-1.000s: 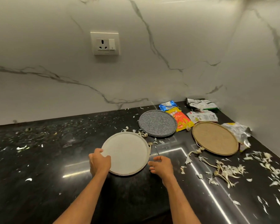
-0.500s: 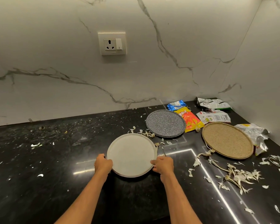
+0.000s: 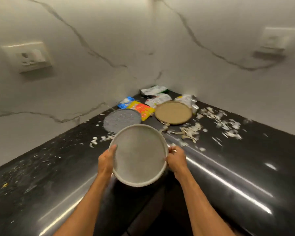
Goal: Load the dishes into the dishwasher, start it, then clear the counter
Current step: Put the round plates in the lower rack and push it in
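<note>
I hold the white plate (image 3: pixel 138 155) in both hands, raised over the inner corner of the black counter (image 3: pixel 41 167), its face turned up towards me. My left hand (image 3: pixel 106 160) grips the left rim: the thumb lies over the edge onto the plate's face, and the fingers are curled out of sight beneath. My right hand (image 3: pixel 175 160) grips the right rim, the thumb pressed on the edge and the fingers wrapped round behind.

In my view the top of the white plate covers the near edge of the grey plate (image 3: pixel 122 120), which lies flat on the counter behind it. To the right of the grey one, apart from it, the tan plate (image 3: pixel 173 112) also lies flat. Between the two sits an orange packet (image 3: pixel 141 109), with one corner against the grey plate. A blue packet (image 3: pixel 126 102) lies just behind it by the wall. White packets (image 3: pixel 157 99) are bunched in the far corner behind the tan plate, and a silver wrapper (image 3: pixel 187 99) touches its far right edge.

Pale peels (image 3: pixel 191 132) are strewn over the counter in front of and to the right of the tan plate, with a few more left of the white plate. The marble wall (image 3: pixel 143 48) carries a socket (image 3: pixel 26 55) on the left and a second socket (image 3: pixel 272 42) on the right, both blurred.
</note>
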Tool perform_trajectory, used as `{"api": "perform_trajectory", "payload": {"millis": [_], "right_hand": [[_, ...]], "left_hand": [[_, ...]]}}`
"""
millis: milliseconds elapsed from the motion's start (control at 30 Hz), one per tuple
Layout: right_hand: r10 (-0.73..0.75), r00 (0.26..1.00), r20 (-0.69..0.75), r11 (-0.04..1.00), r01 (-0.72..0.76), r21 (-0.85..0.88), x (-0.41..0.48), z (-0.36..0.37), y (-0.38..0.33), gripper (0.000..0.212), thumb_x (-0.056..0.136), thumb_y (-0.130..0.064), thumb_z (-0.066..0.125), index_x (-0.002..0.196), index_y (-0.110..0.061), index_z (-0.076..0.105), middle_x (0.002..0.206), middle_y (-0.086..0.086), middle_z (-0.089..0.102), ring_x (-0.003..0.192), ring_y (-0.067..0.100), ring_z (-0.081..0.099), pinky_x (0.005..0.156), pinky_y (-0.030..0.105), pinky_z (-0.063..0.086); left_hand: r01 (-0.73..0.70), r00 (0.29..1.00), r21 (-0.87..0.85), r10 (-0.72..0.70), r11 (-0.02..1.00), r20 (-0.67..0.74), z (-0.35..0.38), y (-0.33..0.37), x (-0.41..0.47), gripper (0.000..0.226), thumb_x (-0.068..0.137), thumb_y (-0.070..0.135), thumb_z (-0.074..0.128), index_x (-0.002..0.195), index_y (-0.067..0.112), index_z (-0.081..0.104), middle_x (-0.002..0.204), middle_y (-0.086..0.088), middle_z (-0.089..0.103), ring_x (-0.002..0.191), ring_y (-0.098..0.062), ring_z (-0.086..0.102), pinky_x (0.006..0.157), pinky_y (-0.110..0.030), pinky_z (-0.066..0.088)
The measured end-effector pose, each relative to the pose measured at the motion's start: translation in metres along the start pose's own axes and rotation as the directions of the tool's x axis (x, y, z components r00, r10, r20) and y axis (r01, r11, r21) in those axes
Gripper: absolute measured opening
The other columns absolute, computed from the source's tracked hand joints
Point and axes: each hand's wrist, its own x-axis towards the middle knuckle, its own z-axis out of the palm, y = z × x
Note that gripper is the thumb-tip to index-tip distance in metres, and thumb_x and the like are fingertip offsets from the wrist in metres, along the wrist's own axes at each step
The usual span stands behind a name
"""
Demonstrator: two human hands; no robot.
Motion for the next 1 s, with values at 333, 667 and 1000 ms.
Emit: {"api": "perform_trajectory", "payload": {"millis": [333,667,1000], "right_hand": [[0.165,0.775,-0.610,0.976,-0.040,0.214,-0.162,-0.230,0.113,0.035,0.073,0.013,0.058,0.074,-0.019,0.069,0.082,0.002,0.072,0.080,0.020,0.068,0.072,0.038,0.059],[0.471,0.429,-0.771,0.863,-0.042,0.503,-0.362,-0.363,0.242,0.032,0.079,0.013,0.067,0.107,-0.001,0.072,0.103,0.014,0.072,0.093,0.033,0.068,0.081,0.047,0.059],[0.615,0.243,-0.750,0.782,-0.064,0.620,-0.515,-0.402,0.367,0.017,0.081,-0.005,0.077,0.072,-0.014,0.065,0.092,0.020,0.071,0.078,0.028,0.065,0.080,0.051,0.059]], "left_hand": [[-0.318,0.659,0.187,0.075,0.930,0.748,0.154,-0.043,-0.177,0.028,0.092,0.032,0.060,0.081,0.006,0.064,0.075,-0.006,0.060,0.068,-0.018,0.053,0.062,-0.033,0.045],[-0.431,0.110,0.274,-0.251,0.860,0.962,0.210,-0.107,-0.381,0.020,0.087,-0.001,0.060,0.094,0.016,0.068,0.096,-0.008,0.072,0.090,-0.026,0.069,0.072,-0.040,0.058],[-0.765,-0.181,0.011,-0.230,0.644,0.956,0.225,-0.182,-0.554,0.015,0.085,0.010,0.070,0.083,0.024,0.065,0.081,0.003,0.071,0.080,-0.017,0.070,0.076,-0.042,0.058]]}}
